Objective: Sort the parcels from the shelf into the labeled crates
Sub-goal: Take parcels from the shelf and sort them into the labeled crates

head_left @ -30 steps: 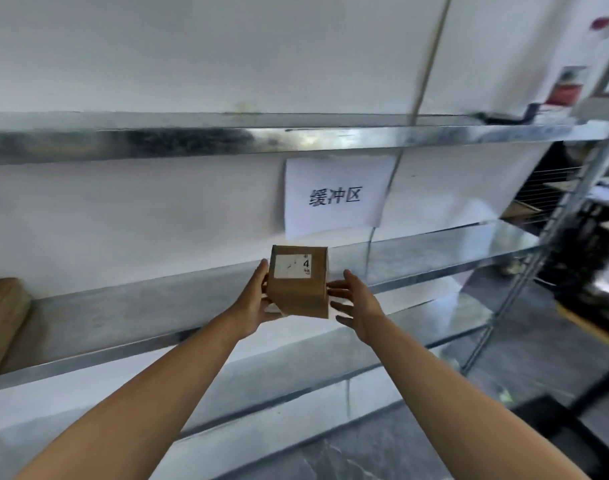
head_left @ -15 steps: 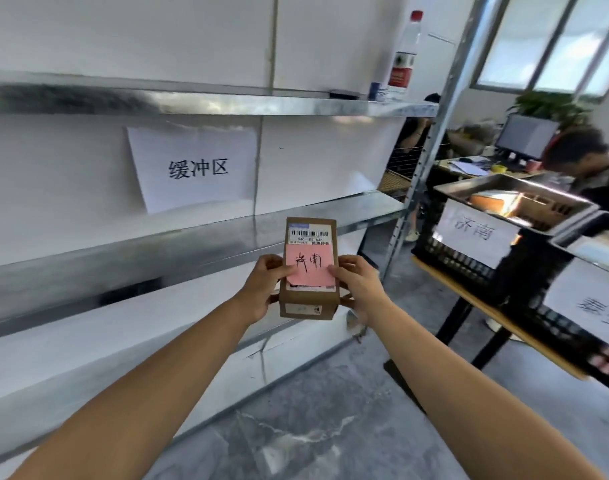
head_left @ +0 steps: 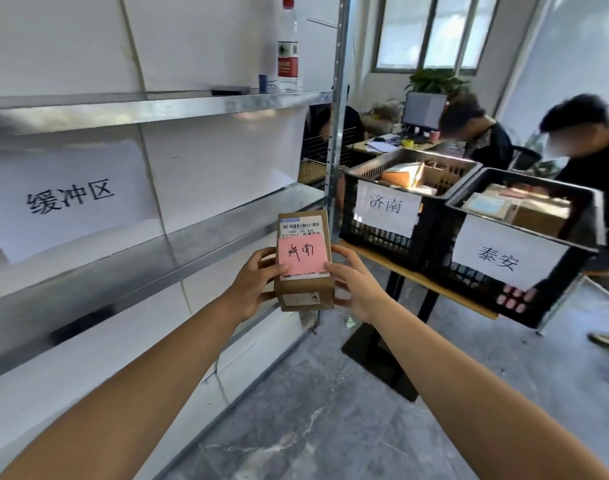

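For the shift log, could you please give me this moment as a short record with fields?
parcel: small brown box, upright, held in the air off the shelf
pink note: on the parcel's front, reads 济南
left grip: holds the parcel's left side
right grip: holds the parcel's right side
济南 crate: black, on the table, holds parcels
泰安 crate: black, next to the 济南 crate, holds parcels
shelf sign: 缓冲区

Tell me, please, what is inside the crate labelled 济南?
Brown cardboard parcels show above the rim of the 济南 crate; its wall and paper label hide whatever lies lower down.
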{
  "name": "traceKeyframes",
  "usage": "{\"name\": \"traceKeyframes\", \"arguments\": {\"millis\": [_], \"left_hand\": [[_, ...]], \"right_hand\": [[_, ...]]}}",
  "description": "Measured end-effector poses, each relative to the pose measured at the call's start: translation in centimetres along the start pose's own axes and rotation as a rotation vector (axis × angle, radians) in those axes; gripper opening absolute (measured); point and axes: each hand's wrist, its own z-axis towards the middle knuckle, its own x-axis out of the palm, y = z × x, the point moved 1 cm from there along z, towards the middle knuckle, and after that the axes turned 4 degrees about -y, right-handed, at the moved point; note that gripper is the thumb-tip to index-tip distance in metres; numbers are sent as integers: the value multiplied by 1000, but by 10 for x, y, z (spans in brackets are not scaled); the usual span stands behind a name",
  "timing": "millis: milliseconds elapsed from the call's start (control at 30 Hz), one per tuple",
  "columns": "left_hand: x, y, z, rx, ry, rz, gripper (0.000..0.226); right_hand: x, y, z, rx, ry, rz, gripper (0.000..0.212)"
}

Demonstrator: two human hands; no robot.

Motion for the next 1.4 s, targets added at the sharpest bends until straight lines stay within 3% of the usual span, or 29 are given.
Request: {"name": "traceKeyframes", "arguments": {"millis": [200, 533, 700, 967, 1233, 1400], "left_hand": [[41, 6, 59, -23, 114, -10, 40], [98, -41, 230, 25, 267, 201, 44], [136, -57, 305, 186, 335, 450, 58], [224, -76, 388, 415, 462, 721, 59], [296, -83, 484, 467, 408, 812, 77], [326, -66, 535, 435, 373, 924, 51]], "right_hand": [[-42, 2, 49, -5, -99, 18, 46], [-92, 59, 177, -12, -271, 128, 42], [-124, 82, 228, -67, -364, 207, 42], [-209, 112, 310, -140, -491, 163, 40], [-290, 157, 421, -122, -460, 107, 42], [-317, 152, 472, -81, -472, 42, 43]]}}
